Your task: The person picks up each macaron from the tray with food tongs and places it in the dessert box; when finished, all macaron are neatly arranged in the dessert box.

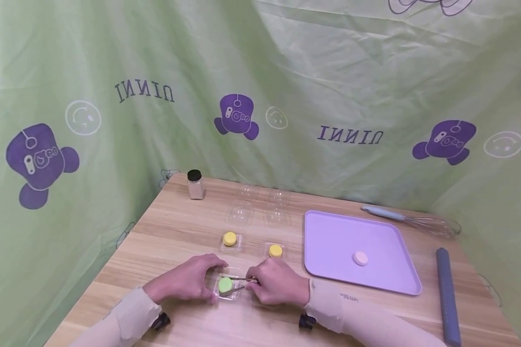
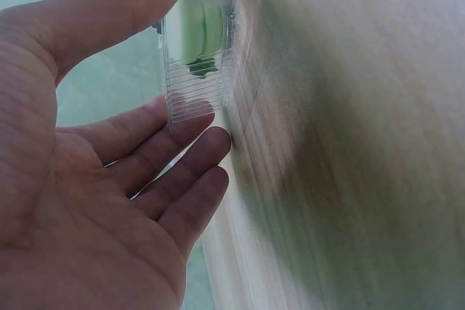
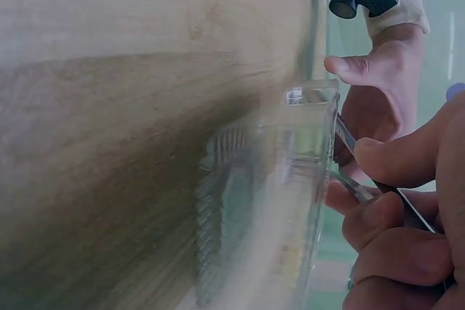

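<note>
A green macaron [image 1: 226, 285] sits in a small clear plastic box base [image 1: 233, 297] near the table's front. My left hand [image 1: 190, 278] holds the base at its left side, with the thumb on one edge and the fingers on the opposite edge, as the left wrist view shows. Metal tweezers [image 1: 239, 288] are pinched in my right hand [image 1: 280, 282], their two tips spread around the macaron. In the right wrist view, another clear plastic piece [image 3: 320, 201] partly covers the tips. Two yellow macarons [image 1: 229, 238] sit in clear bases just beyond my hands.
Several clear plastic lids [image 1: 240, 212] stand farther back, with a black-capped jar [image 1: 195, 185] to their left. On the right, a purple tray [image 1: 330, 236] bears a pink macaron [image 1: 360, 258]. Beyond it lie a whisk [image 1: 410, 219] and a blue-grey rolling pin [image 1: 448, 296].
</note>
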Motion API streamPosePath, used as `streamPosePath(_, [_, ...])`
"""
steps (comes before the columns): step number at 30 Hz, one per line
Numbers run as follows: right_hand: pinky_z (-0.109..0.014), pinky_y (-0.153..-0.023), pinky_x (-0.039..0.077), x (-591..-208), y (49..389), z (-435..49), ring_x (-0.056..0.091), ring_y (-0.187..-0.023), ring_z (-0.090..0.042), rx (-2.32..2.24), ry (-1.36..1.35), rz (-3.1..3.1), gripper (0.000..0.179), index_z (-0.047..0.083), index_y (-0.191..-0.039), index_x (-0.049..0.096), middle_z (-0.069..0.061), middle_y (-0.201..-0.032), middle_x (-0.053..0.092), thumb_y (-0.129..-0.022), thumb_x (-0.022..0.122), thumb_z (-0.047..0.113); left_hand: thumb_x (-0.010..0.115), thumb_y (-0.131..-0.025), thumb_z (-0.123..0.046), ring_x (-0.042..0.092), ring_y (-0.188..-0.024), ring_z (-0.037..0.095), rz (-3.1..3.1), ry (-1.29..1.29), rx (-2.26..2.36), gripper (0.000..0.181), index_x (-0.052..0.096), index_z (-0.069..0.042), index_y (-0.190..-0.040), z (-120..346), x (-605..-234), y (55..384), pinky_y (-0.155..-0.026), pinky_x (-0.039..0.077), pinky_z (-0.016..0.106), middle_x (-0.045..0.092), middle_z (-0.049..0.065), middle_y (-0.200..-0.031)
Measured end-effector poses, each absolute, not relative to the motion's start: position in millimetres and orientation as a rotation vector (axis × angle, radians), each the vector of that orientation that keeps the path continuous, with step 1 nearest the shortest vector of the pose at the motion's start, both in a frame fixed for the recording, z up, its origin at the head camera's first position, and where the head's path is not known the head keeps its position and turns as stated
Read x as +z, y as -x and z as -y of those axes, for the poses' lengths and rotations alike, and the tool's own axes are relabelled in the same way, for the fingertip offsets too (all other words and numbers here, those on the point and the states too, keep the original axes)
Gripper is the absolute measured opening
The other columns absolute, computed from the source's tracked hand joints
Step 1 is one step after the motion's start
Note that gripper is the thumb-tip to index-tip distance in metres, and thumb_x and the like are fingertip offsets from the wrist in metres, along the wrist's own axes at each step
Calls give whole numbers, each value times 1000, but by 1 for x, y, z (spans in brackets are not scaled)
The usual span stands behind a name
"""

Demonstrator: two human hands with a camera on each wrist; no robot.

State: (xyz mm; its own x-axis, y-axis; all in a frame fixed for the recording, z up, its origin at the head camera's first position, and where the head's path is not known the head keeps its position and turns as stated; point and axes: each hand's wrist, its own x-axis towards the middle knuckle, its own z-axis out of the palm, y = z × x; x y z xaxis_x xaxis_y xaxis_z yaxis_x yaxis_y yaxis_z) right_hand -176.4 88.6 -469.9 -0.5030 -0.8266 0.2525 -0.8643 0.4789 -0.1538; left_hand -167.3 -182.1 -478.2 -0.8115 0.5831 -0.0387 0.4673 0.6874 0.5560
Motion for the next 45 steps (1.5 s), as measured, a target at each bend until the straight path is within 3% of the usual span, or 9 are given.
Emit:
streamPosePath(17, [-4, -54, 39, -467, 176, -93, 45, -55, 9, 424, -1411, 2712, 21, 13, -102, 76, 7, -79, 75, -92, 71, 31, 91, -65, -34, 63, -122, 25, -2683, -832, 813, 80, 61, -7, -134, 182, -481, 168, -110, 50, 50, 67, 3, -128])
streamPosePath(28, [-5, -39, 28, -460, 179, -99, 33, -48, 12, 591, -1392, 2670, 23, 10, -105, 77, 8, -72, 68, -91, 73, 27, 92, -65, -34, 63, -122, 26, -2673, -831, 823, 80, 60, -6, -134, 182, -480, 168, -110, 50, 51, 67, 4, -129])
streamPosePath(38, [-4, -44, 22, -453, 185, -106, 29, -51, 11, 682, -1366, 2499, 19, 8, -99, 76, 12, -60, 53, -89, 77, 23, 92, -65, -34, 63, -122, 26, -2675, -822, 826, 81, 60, -6, -135, 182, -479, 167, -110, 50, 51, 67, 5, -129])
streamPosePath(45, [-3, -49, 32, -444, 192, -118, 34, -54, 9, 718, -1292, 2404, 18, 7, -98, 76, 10, -62, 57, -86, 79, 21, 92, -66, -32, 62, -124, 27, -2673, -820, 826, 81, 59, -7, -136, 183, -478, 165, -111, 49, 52, 67, 4, -129])
